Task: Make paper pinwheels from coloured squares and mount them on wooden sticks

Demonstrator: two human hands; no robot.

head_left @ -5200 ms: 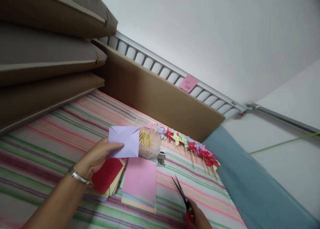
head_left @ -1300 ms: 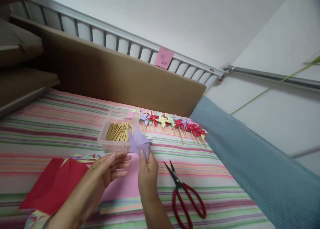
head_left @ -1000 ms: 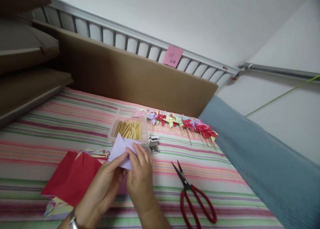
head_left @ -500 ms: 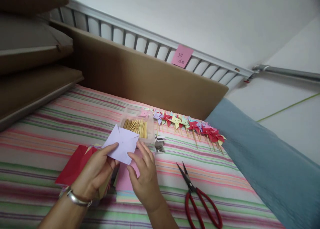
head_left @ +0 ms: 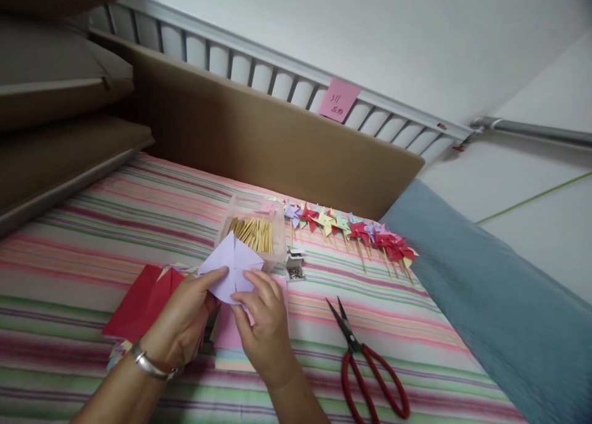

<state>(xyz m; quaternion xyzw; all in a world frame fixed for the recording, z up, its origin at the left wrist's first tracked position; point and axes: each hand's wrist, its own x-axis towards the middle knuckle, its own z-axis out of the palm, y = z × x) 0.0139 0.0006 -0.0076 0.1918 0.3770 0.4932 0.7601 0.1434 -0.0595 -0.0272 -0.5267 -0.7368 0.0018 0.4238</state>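
Both hands hold a lilac paper square [head_left: 232, 263] with cuts running in from its corners. My left hand [head_left: 180, 322] pinches its left edge, a metal bangle on that wrist. My right hand [head_left: 263, 325] grips its lower right edge with thumb and fingers. Just behind the paper stands a clear plastic box of wooden sticks [head_left: 255, 234]. Under my hands lie a pink sheet [head_left: 230, 331] and a stack of coloured paper with a red sheet [head_left: 139, 297] on top.
Red-handled scissors [head_left: 367, 368] lie shut on the striped cloth [head_left: 92, 239] to my right. A row of finished paper pinwheels [head_left: 356, 232] lies beyond, with a small stapler [head_left: 295, 265] near the box. A cardboard panel [head_left: 277, 146], a railing, stacked cushions [head_left: 55, 103] and a blue cloth [head_left: 467, 313] surround the area.
The scissors left my right hand and now lie on the cloth. Both hands took up the lilac paper and turned it, flaps moving between folded and flat.
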